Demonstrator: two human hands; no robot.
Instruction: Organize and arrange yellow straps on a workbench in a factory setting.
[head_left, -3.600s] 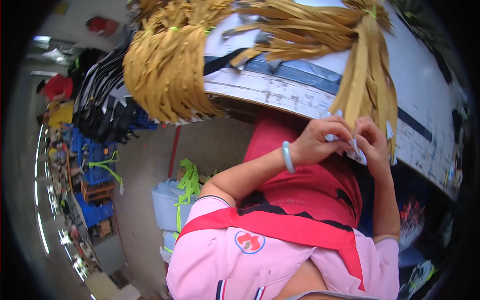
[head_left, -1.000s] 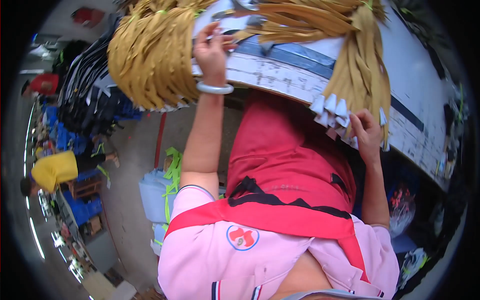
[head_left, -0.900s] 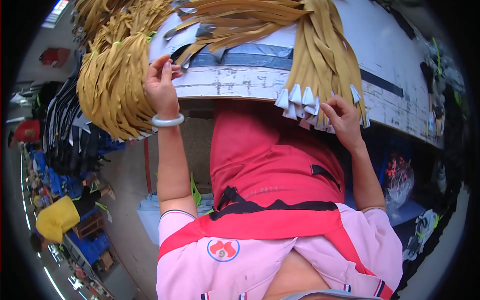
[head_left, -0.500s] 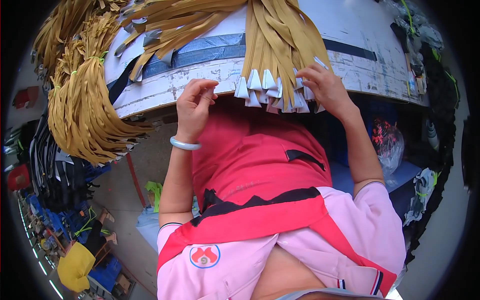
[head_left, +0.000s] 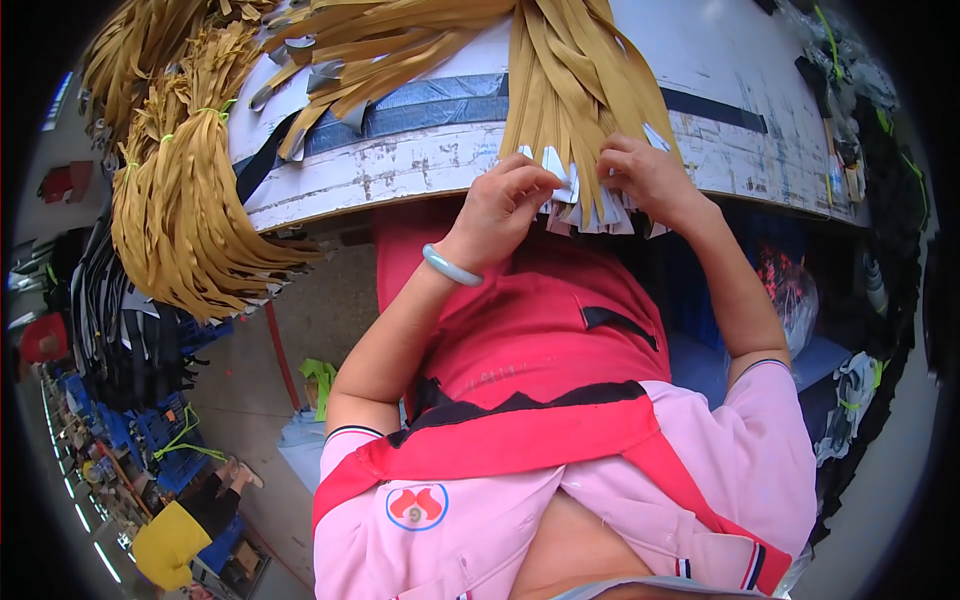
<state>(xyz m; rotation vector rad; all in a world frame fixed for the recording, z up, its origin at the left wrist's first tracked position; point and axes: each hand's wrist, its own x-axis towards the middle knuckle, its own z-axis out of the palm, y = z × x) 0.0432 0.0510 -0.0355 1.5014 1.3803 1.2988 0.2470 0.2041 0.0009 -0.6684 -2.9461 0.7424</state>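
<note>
A bundle of long mustard-yellow fabric strips (head_left: 560,85), which look like zipper tapes, hangs toward me over the near table edge. White tabs (head_left: 553,160) cover their ends. My left hand (head_left: 500,210), with a pale bangle at the wrist, is closed in a pinch at the left side of these ends. What sits between its fingertips is too small to make out. My right hand (head_left: 650,182) is at the right side of the bundle, fingers curled and closed on a mustard strip near its end. The two hands are a short way apart.
More mustard strips (head_left: 390,45) lie across the white tabletop (head_left: 720,60) to the left. Tied bunches (head_left: 185,210) hang off its left end. Plastic bags (head_left: 785,290) lie below the table at right. Another person in a yellow top (head_left: 170,545) is at lower left.
My left hand has moved right, from beside the bundle to the white-tabbed ends. My right hand has stayed near the strips, its fingers now lower and more curled.
</note>
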